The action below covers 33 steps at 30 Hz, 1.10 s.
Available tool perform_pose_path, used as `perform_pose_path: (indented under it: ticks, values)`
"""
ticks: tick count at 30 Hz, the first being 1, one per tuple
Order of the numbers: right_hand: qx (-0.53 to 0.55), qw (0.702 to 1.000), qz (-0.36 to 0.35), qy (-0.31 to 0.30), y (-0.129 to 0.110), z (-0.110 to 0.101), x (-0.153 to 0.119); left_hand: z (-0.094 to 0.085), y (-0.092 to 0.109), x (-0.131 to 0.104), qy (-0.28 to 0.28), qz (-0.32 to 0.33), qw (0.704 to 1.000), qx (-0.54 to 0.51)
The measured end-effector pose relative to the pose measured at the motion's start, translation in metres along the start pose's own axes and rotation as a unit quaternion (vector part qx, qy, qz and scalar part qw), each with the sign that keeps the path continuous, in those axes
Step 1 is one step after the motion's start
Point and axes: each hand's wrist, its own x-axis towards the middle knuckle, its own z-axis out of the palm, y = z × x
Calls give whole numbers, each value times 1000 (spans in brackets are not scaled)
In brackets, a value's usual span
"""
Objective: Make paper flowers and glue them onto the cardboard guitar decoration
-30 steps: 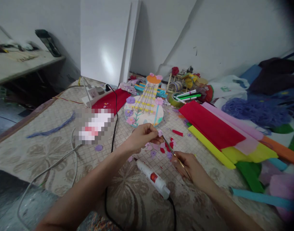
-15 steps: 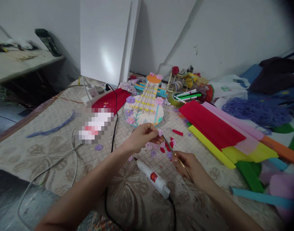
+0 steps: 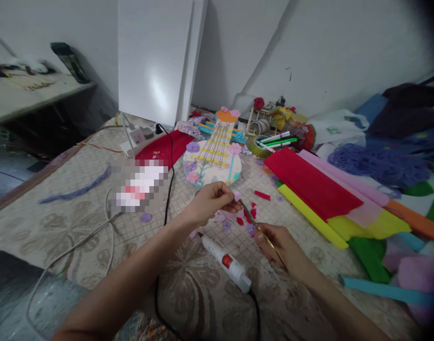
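Observation:
My left hand (image 3: 220, 196) is closed in a pinch on a small pale pink paper piece (image 3: 237, 195), its fingers hiding part of it. A slim pair of scissors (image 3: 248, 211), silver at the blades and gold at the handles, lies in my closed right hand (image 3: 279, 241); its tips touch or nearly touch the paper piece. Below my hands rests a white glue gun (image 3: 226, 264) with an orange-red switch. Pink, red and purple paper bits, among them a purple paper flower (image 3: 226, 226), are scattered under the blades. Just behind stands a guitar-shaped craft (image 3: 213, 161) decorated with paper flowers.
Red crepe paper (image 3: 316, 184) and yellow crepe paper (image 3: 312, 215) lie at right, near blue yarn (image 3: 376, 161). Markers (image 3: 279, 140) stand behind. A power strip (image 3: 142, 139) sits back left. A black cord (image 3: 169, 189) crosses the patterned tablecloth (image 3: 78, 222).
Hardly anything differs. Both hands keep the same place and grip, with the scissors still at the pink paper piece.

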Motion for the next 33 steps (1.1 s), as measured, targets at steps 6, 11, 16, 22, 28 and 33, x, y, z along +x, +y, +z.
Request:
perform_pose_path:
  ticks: [6, 11, 16, 22, 28, 33]
  values:
    - [-24, 1000, -12, 12, 5, 0, 1, 1, 1, 0, 6, -1, 1000, 4]
    - [2, 1000, -6, -8, -3, 0, -3, 2, 1, -1, 0, -4, 1000, -2]
    - [39, 999, 10, -14, -6, -1, -4, 3, 1, -1, 2, -9, 1000, -7]
    - [10, 1000, 5, 2, 0, 0, -1, 0, -2, 1, 0, 1, 1000, -4]
    - [17, 999, 28, -1, 4, 1, 0, 0, -2, 1, 0, 0, 1000, -6]
    - [20, 1000, -4, -12, 2, 1, -2, 1, -1, 0, 0, -3, 1000, -10]
